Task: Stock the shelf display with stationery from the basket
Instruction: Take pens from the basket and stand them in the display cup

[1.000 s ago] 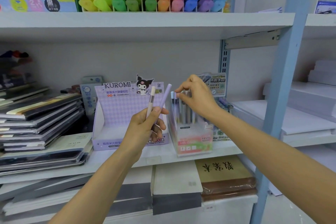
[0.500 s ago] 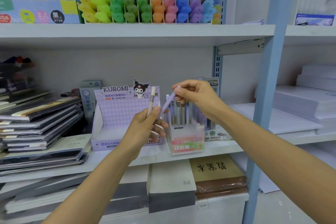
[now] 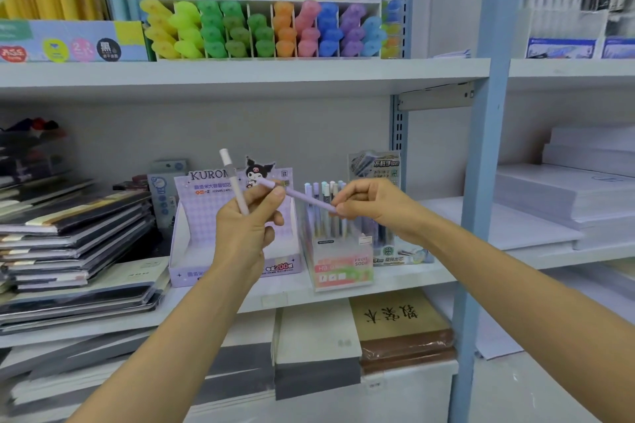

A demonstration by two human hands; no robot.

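Observation:
My left hand [image 3: 245,233] holds a white-pink pen [image 3: 233,182] upright in front of the purple Kuromi display box [image 3: 192,240]. My right hand [image 3: 372,204] pinches one end of a lilac pen [image 3: 302,196] that lies almost level between both hands, its other end by my left thumb. Just behind and below stands a clear pen display box [image 3: 338,268] on the middle shelf [image 3: 395,280], with several pastel pens [image 3: 324,196] upright in it. The basket is out of view.
Stacked notebooks [image 3: 72,237] fill the shelf's left. Highlighter display [image 3: 268,29] sits on the upper shelf. A blue upright post [image 3: 481,161] stands right of my right arm, with white paper stacks [image 3: 563,196] beyond. Packs of paper [image 3: 395,330] lie on the lower shelf.
My right hand left the pens in the clear box, took hold of the lilac pen's end and pulled it down and right out of my left hand. The view tilted upward.

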